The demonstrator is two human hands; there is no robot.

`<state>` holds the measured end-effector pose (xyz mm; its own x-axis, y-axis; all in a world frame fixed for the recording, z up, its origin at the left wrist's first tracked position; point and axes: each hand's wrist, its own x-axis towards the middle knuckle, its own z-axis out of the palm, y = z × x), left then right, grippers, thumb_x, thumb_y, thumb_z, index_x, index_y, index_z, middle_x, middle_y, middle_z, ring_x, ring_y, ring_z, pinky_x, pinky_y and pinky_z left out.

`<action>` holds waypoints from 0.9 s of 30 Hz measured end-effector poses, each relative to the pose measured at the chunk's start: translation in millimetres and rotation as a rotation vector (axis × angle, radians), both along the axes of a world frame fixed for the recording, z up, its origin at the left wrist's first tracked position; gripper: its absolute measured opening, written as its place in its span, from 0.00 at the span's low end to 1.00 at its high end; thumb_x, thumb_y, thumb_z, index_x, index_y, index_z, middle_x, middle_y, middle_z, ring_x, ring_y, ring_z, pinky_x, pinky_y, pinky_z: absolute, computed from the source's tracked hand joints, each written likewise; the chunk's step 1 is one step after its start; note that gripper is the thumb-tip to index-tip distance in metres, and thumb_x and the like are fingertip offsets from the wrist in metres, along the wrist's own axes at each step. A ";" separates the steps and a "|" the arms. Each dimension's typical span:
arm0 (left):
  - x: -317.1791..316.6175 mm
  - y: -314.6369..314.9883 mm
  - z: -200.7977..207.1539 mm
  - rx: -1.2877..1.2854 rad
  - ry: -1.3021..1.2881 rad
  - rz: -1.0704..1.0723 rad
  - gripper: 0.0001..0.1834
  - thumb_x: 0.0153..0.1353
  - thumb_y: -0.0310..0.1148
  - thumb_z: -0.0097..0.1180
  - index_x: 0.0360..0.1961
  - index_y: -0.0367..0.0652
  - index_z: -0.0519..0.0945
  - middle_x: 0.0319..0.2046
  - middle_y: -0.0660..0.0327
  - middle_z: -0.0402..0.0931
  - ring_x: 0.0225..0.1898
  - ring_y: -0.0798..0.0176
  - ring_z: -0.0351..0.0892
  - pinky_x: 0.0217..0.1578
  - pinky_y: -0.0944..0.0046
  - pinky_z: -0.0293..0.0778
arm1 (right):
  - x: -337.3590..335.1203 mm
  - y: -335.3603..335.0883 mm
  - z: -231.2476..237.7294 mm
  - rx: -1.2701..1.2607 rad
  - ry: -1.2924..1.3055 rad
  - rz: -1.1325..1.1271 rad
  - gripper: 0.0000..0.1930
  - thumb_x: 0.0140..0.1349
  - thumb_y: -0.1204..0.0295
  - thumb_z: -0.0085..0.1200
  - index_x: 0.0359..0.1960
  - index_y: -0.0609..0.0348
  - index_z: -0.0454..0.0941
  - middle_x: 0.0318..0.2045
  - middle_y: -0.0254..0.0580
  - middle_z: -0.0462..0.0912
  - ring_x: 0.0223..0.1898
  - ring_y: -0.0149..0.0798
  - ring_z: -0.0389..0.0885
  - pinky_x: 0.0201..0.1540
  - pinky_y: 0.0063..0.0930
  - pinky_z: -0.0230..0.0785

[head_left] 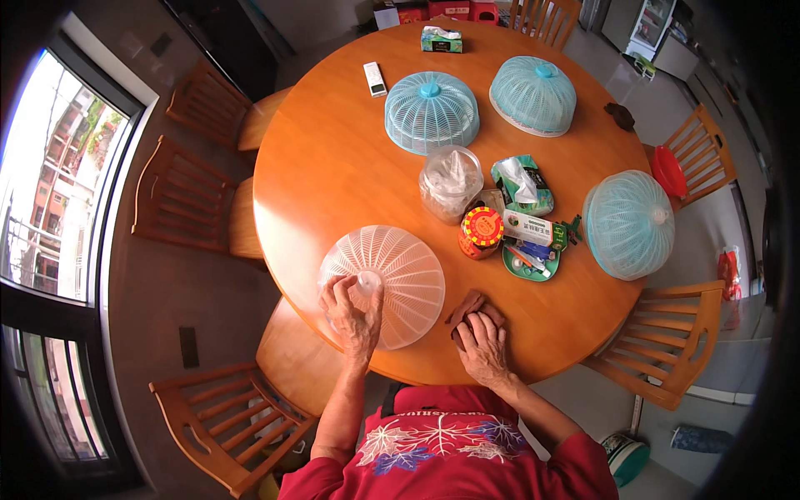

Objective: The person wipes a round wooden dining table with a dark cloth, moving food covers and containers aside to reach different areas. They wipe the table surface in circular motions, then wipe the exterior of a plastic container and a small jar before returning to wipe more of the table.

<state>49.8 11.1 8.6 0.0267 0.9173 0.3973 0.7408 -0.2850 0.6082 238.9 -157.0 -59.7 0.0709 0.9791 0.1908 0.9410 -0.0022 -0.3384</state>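
Observation:
My left hand is at the top of a pale pink mesh food cover, its fingers curled about the clear knob. The cover sits at the near left edge of the round wooden table. To the right of it, my right hand presses on a crumpled brown cloth, with the fingers bent over it. Part of the cloth is hidden under that hand.
Mid-table stand a clear plastic jar, a red-and-yellow lidded tin, a tissue pack and a green tray of small items. Blue mesh covers stand farther off. A remote lies far left; wooden chairs surround the table.

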 end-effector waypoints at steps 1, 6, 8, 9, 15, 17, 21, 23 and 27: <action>-1.1 1.7 1.9 -0.008 0.005 -0.010 0.23 0.48 0.34 0.70 0.42 0.39 0.74 0.48 0.51 0.69 0.53 0.47 0.66 0.54 0.48 0.63 | 0.9 2.4 -1.9 -0.008 -0.004 0.004 0.25 0.51 0.67 0.61 0.53 0.52 0.70 0.58 0.45 0.67 0.62 0.48 0.62 0.51 0.52 0.57; -9.2 2.6 -2.3 0.027 -0.034 -0.044 0.14 0.48 0.33 0.69 0.30 0.43 0.76 0.43 0.54 0.74 0.49 0.48 0.70 0.53 0.50 0.62 | 3.8 17.7 -6.0 0.003 -0.020 0.022 0.26 0.51 0.67 0.62 0.54 0.49 0.70 0.58 0.41 0.67 0.61 0.46 0.62 0.51 0.50 0.55; -10.5 3.4 0.5 0.015 -0.007 -0.064 0.13 0.48 0.32 0.69 0.30 0.42 0.76 0.43 0.54 0.74 0.48 0.48 0.70 0.53 0.50 0.63 | 4.3 19.4 -4.5 -0.004 -0.009 0.029 0.26 0.52 0.67 0.61 0.54 0.49 0.70 0.57 0.41 0.67 0.60 0.46 0.62 0.51 0.51 0.55; -9.3 5.2 2.6 0.013 0.004 -0.081 0.12 0.48 0.31 0.69 0.30 0.42 0.76 0.43 0.54 0.74 0.47 0.48 0.71 0.52 0.50 0.63 | 5.9 19.5 -2.8 -0.009 -0.007 0.029 0.25 0.52 0.66 0.61 0.54 0.49 0.70 0.57 0.41 0.67 0.60 0.46 0.62 0.51 0.51 0.55; -28.5 3.8 7.2 -0.013 -0.349 -0.102 0.12 0.48 0.24 0.67 0.28 0.40 0.73 0.43 0.54 0.73 0.47 0.51 0.70 0.50 0.56 0.66 | 6.4 21.0 -5.6 0.021 0.009 0.016 0.23 0.55 0.62 0.57 0.54 0.46 0.71 0.57 0.39 0.67 0.61 0.44 0.62 0.52 0.52 0.56; -44.0 5.9 28.2 0.071 -0.151 -0.084 0.11 0.49 0.21 0.66 0.29 0.39 0.73 0.44 0.53 0.72 0.47 0.52 0.70 0.50 0.55 0.65 | 7.7 18.8 -2.0 0.006 -0.009 0.016 0.23 0.55 0.61 0.57 0.54 0.46 0.71 0.56 0.38 0.67 0.60 0.43 0.62 0.51 0.52 0.56; -27.5 6.5 89.8 0.208 -0.161 -0.130 0.10 0.54 0.20 0.62 0.29 0.39 0.71 0.48 0.52 0.72 0.52 0.55 0.72 0.56 0.57 0.64 | 8.8 15.9 -8.2 0.060 -0.029 -0.002 0.25 0.53 0.60 0.60 0.54 0.45 0.70 0.56 0.37 0.66 0.59 0.43 0.62 0.49 0.51 0.57; 1.9 -2.2 120.7 0.224 -0.222 -0.188 0.11 0.52 0.21 0.65 0.32 0.39 0.73 0.51 0.53 0.71 0.54 0.52 0.70 0.57 0.54 0.64 | 9.0 16.0 -11.7 0.109 -0.020 0.005 0.26 0.53 0.59 0.59 0.54 0.45 0.69 0.56 0.37 0.66 0.58 0.43 0.62 0.48 0.50 0.57; 84.8 -17.4 150.2 0.262 -0.184 -0.436 0.12 0.49 0.17 0.64 0.31 0.39 0.73 0.50 0.52 0.71 0.53 0.52 0.70 0.56 0.55 0.65 | 19.9 7.3 -21.0 0.107 0.060 0.081 0.19 0.59 0.65 0.48 0.54 0.46 0.69 0.55 0.37 0.67 0.58 0.41 0.64 0.47 0.47 0.59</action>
